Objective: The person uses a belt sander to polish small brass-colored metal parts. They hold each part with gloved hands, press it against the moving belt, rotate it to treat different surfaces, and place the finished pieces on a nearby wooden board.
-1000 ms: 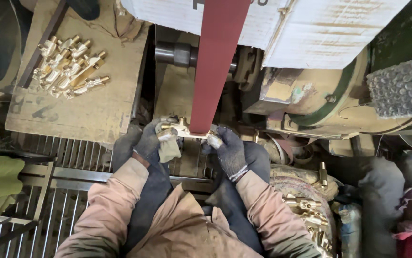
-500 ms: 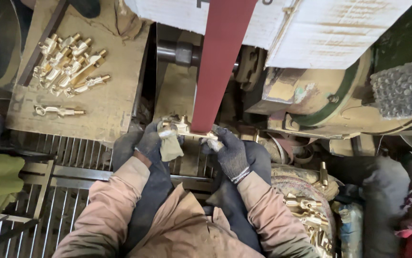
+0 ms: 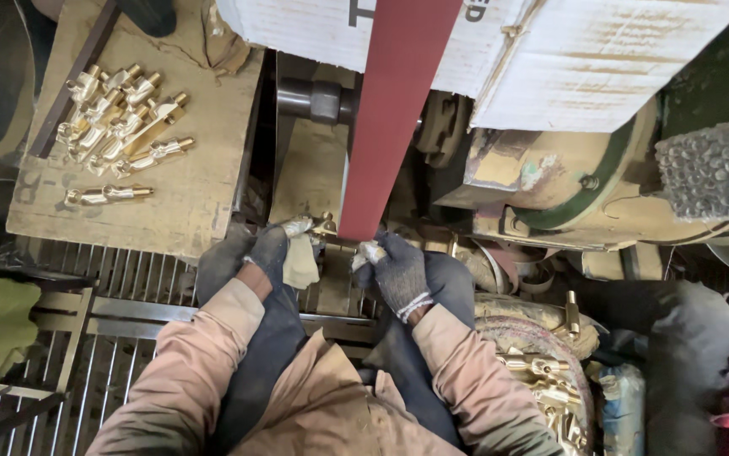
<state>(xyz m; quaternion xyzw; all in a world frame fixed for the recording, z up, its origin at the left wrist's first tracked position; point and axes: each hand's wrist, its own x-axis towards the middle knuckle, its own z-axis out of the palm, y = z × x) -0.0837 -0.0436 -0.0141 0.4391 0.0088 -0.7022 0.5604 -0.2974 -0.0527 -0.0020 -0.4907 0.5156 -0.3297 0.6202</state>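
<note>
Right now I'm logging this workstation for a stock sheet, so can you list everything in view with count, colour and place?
Sanding belt: one, dark red, running down the middle to the hands.
Brass fitting in hand: one, gold, pressed at the belt's lower end.
Finished brass fittings: about ten, shiny gold, on the board at upper left; one lies apart, nearer the board's front edge.
Wooden board: one, tan, left of the machine.
Machine housing: one, white panel over a dusty beige and green body, upper right.
Container of brass parts: one, gold pieces, lower right.
Metal grating: grey, lower left.
Cloth: one, pale, under the left hand.
Left hand: dark glove, holding the fitting.
Right hand: dark glove, holding the fitting.
</note>
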